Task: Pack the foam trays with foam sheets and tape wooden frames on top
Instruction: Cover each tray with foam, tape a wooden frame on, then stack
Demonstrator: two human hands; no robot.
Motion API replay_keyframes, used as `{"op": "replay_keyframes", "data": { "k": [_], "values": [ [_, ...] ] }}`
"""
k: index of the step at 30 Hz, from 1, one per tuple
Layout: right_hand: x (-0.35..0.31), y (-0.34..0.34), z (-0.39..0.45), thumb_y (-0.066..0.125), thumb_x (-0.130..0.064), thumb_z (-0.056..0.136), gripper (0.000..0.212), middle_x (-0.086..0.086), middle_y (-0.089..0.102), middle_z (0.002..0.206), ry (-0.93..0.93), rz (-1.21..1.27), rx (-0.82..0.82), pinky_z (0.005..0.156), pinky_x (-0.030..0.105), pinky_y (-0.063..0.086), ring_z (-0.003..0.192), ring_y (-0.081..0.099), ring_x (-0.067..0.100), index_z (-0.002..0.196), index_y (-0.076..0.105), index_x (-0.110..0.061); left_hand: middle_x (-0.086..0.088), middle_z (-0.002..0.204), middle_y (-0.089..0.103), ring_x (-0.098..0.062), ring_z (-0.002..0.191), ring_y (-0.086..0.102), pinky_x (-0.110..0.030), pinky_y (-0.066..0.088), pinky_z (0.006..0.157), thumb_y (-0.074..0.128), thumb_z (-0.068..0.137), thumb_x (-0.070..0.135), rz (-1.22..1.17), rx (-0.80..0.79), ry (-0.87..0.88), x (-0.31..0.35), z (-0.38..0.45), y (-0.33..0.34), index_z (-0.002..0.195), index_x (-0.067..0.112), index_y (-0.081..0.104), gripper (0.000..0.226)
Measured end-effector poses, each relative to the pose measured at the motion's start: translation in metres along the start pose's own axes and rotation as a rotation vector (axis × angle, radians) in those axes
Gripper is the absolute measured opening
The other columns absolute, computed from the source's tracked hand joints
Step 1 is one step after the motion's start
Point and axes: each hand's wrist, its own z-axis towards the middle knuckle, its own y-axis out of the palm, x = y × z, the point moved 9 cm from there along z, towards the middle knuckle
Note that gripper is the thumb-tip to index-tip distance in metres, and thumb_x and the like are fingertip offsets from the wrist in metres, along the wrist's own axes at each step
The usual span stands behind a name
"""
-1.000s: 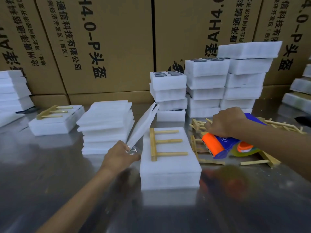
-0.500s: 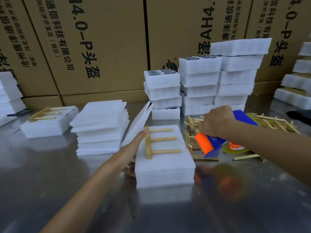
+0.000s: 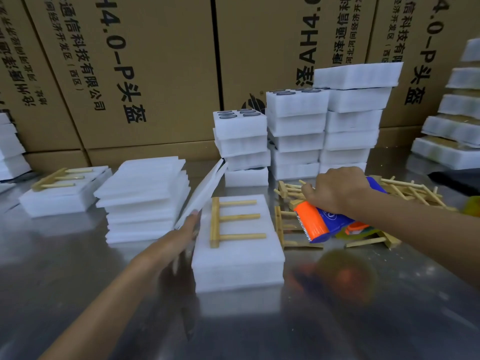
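A covered white foam tray lies in the middle of the steel table with a wooden frame on top. My left hand lies flat, fingers straight, against the tray's left side, holding nothing. My right hand grips an orange and blue tape dispenser just right of the tray, over loose wooden frames. A foam sheet leans tilted between the tray and the stack of foam sheets.
Stacks of foam trays stand behind, before a wall of cardboard boxes. A finished tray with a frame lies at the left. More frames are piled at the right, and further foam stacks at the far right.
My left hand let go of the clear tape end near the tray's corner and stretched flat along the tray's left side. My right hand with the dispenser stayed in place.
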Motion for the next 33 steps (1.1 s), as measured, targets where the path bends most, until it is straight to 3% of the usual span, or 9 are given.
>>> {"op": "replay_keyframes", "data": {
  "k": [3, 7, 12, 15, 18, 21, 25, 30, 33],
  "values": [
    [0.001, -0.002, 0.001, 0.025, -0.052, 0.099, 0.048, 0.000, 0.045, 0.067, -0.010, 0.009, 0.000, 0.068, 0.032, 0.035, 0.070, 0.049, 0.018, 0.068, 0.043, -0.021, -0.016, 0.132, 0.056, -0.033, 0.120, 0.053, -0.042, 0.043, 0.104, 0.047, 0.095, 0.057, 0.094, 0.077, -0.057, -0.016, 0.006, -0.011, 0.129, 0.009, 0.057, 0.059],
    [0.000, -0.004, 0.001, 0.026, -0.053, 0.099, 0.045, 0.001, 0.045, 0.069, -0.028, 0.012, 0.004, 0.069, 0.032, 0.036, 0.073, 0.051, 0.018, 0.079, 0.050, -0.020, -0.008, 0.075, 0.062, -0.019, 0.063, 0.054, -0.024, 0.043, 0.058, 0.057, 0.095, 0.021, 0.087, 0.018, 0.066, -0.014, 0.006, 0.005, 0.082, 0.007, 0.065, 0.021],
    [0.002, -0.010, 0.000, 0.026, -0.051, 0.099, 0.048, 0.003, 0.052, 0.078, -0.027, 0.012, 0.024, 0.069, 0.032, 0.038, 0.076, 0.054, 0.019, 0.089, 0.058, -0.018, 0.004, 0.051, 0.060, -0.012, 0.049, 0.052, -0.020, 0.040, 0.045, 0.066, 0.088, 0.009, -0.036, 0.075, 0.141, -0.003, 0.006, -0.002, 0.082, 0.014, 0.054, 0.014],
    [0.001, -0.013, -0.001, 0.026, -0.051, 0.100, 0.049, 0.002, 0.052, 0.077, -0.036, 0.007, 0.034, 0.070, 0.032, 0.038, 0.075, 0.054, 0.018, 0.094, 0.061, -0.017, -0.010, 0.073, 0.064, -0.013, 0.058, 0.051, -0.023, 0.035, 0.050, 0.062, 0.088, 0.009, 0.136, -0.092, 0.165, 0.001, 0.005, 0.000, 0.095, 0.015, 0.064, 0.009],
    [0.000, -0.015, -0.002, 0.027, -0.051, 0.100, 0.048, 0.002, 0.053, 0.082, -0.050, 0.015, 0.027, 0.072, 0.032, 0.040, 0.077, 0.054, 0.017, 0.099, 0.060, -0.017, 0.003, 0.107, 0.067, -0.007, 0.087, 0.058, -0.014, 0.044, 0.065, 0.052, 0.096, 0.013, 0.650, -0.284, 0.267, 0.019, -0.001, -0.001, 0.113, 0.026, 0.067, 0.026],
    [-0.001, -0.015, -0.002, 0.029, -0.051, 0.100, 0.045, 0.003, 0.054, 0.085, -0.060, -0.001, 0.018, 0.073, 0.031, 0.039, 0.078, 0.053, 0.017, 0.101, 0.059, -0.017, 0.003, 0.099, 0.067, -0.012, 0.078, 0.058, -0.017, 0.047, 0.061, 0.050, 0.099, 0.021, 0.957, -0.243, 0.246, 0.045, -0.006, -0.019, 0.116, 0.022, 0.066, 0.024],
    [0.000, -0.016, 0.000, 0.029, -0.050, 0.100, 0.044, 0.003, 0.053, 0.084, -0.057, -0.001, 0.026, 0.072, 0.031, 0.038, 0.077, 0.053, 0.017, 0.101, 0.058, -0.017, -0.001, 0.080, 0.066, -0.023, 0.078, 0.062, -0.028, 0.046, 0.063, 0.051, 0.095, 0.025, 0.864, 0.204, 0.587, 0.127, -0.036, -0.013, 0.079, 0.018, 0.065, 0.022],
    [0.006, -0.020, 0.003, 0.025, -0.052, 0.099, 0.050, 0.004, 0.051, 0.079, -0.027, 0.013, 0.051, 0.071, 0.033, 0.035, 0.076, 0.052, 0.020, 0.096, 0.060, -0.016, -0.003, 0.125, 0.064, -0.023, 0.114, 0.058, -0.032, 0.047, 0.093, 0.043, 0.100, 0.019, 0.605, -0.111, 0.875, 0.182, -0.057, 0.116, 0.131, 0.019, 0.057, 0.035],
    [0.015, -0.015, 0.005, 0.024, -0.051, 0.099, 0.050, 0.004, 0.050, 0.078, -0.005, 0.049, 0.051, 0.070, 0.034, 0.033, 0.076, 0.051, 0.021, 0.091, 0.058, -0.016, -0.009, 0.113, 0.067, -0.026, 0.106, 0.061, -0.040, 0.049, 0.094, 0.040, 0.101, 0.022, 0.573, -0.241, 0.822, 0.173, -0.040, 0.162, 0.115, 0.015, 0.061, 0.026]
  ]
}}
